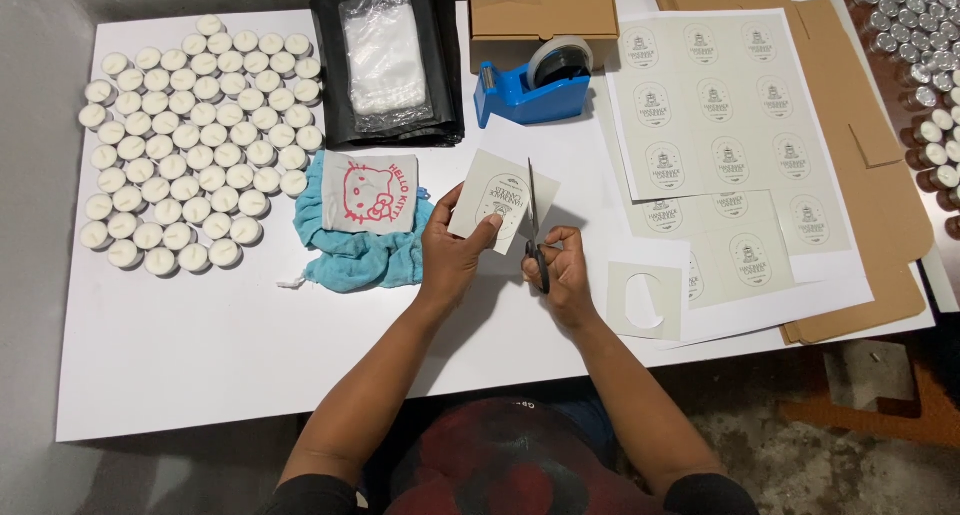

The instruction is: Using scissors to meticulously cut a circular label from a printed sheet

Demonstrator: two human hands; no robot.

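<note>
My left hand [452,250] pinches the lower left edge of a small pale paper piece [497,197] printed with an oval label, holding it just above the white table [180,325]. In my right hand [562,275] is a pair of black-handled scissors [535,230], fingers through the loops. The blades point away from me and run up along the right part of the paper piece.
Many white tealight candles [190,145] fill the table's left side. A blue cloth pouch [365,220], a black bag with clear plastic [385,60], a blue tape dispenser [530,85], a cardboard box [540,10], label sheets [715,105] and a cut-out scrap [645,300] surround my hands.
</note>
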